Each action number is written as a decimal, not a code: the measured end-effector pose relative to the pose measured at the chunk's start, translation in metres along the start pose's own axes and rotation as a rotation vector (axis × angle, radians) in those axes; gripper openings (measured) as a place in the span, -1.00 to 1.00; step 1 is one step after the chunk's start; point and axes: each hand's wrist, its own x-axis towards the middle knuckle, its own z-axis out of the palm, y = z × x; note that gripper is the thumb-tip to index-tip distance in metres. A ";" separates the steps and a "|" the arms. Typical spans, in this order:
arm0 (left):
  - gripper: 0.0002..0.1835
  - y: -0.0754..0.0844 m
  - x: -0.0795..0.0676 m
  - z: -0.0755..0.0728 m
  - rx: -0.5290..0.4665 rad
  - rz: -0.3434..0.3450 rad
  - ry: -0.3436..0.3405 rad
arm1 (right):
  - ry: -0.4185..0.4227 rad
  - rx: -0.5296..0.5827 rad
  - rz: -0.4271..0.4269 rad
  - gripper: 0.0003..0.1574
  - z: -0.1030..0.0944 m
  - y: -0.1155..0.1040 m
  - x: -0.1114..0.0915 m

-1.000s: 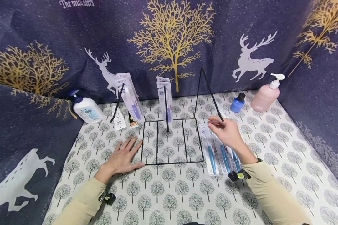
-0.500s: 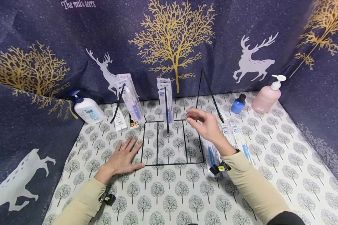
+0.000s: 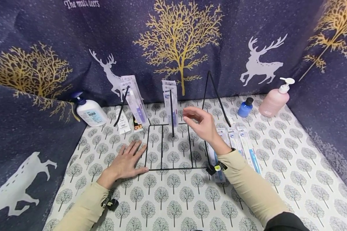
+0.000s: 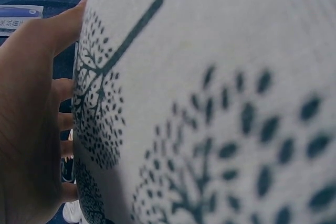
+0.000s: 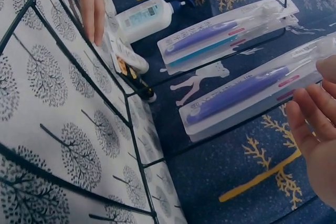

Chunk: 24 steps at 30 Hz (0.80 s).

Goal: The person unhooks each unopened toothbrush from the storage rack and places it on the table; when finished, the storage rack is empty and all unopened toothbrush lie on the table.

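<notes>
My left hand [image 3: 125,163] lies flat with spread fingers on the patterned cloth, its thumb and fingertips at the left side of a black wire rack [image 3: 176,168]. Beside the middle hook is my right hand [image 3: 200,123], fingers bent, thumb apart, nothing held. In the right wrist view its fingertips [image 5: 296,111] overlap the edge of a packaged purple toothbrush [image 5: 236,95] on that hook. More packaged toothbrushes [image 3: 138,110] hang on the left hook. No package hangs on the right hook [image 3: 219,99]. Packaged blue toothbrushes [image 3: 253,157] lie on the cloth, partly under my right forearm.
A white pump bottle [image 3: 92,114], a white tube [image 3: 122,122] and a small dark tube [image 3: 137,126] are at the back left. A blue bottle [image 3: 244,109] and a pink pump bottle [image 3: 273,102] stand at the back right. Dark deer-print fabric [image 3: 173,41] encloses the table.
My right hand has moved left from the blue toothbrush packages and right hook to beside the middle hook, uncovering some packages. My left hand stays in place.
</notes>
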 end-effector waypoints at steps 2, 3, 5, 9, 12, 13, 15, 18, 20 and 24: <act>0.02 0.000 0.000 0.001 0.004 -0.001 -0.001 | 0.003 0.019 0.008 -0.62 0.003 0.000 0.003; 0.02 0.000 0.000 0.000 0.004 0.000 -0.003 | 0.003 0.031 0.008 -0.61 0.004 -0.001 0.004; 0.02 0.001 0.000 0.000 0.000 -0.005 -0.005 | 0.004 0.053 0.009 -0.61 0.005 0.000 0.007; 0.02 0.001 -0.001 -0.001 -0.005 -0.002 0.001 | 0.001 0.092 -0.012 -0.59 0.008 0.003 0.011; 0.02 0.000 -0.001 0.000 -0.004 0.003 0.008 | -0.007 0.121 -0.028 -0.57 0.010 0.005 0.015; 0.02 0.000 -0.001 -0.001 -0.002 0.005 0.009 | -0.010 0.125 -0.032 -0.57 0.011 0.006 0.016; 0.02 -0.001 -0.001 -0.001 0.000 0.005 0.009 | -0.015 0.133 -0.036 -0.56 0.013 0.006 0.019; 0.03 -0.001 -0.002 -0.002 0.001 0.008 0.008 | -0.016 0.107 -0.031 -0.56 0.015 0.005 0.021; 0.03 -0.001 -0.002 -0.002 -0.002 0.008 0.009 | -0.017 0.088 -0.023 -0.57 0.016 0.005 0.023; 0.02 -0.002 -0.001 -0.002 0.001 0.005 0.007 | -0.023 0.073 -0.001 -0.57 0.018 0.004 0.027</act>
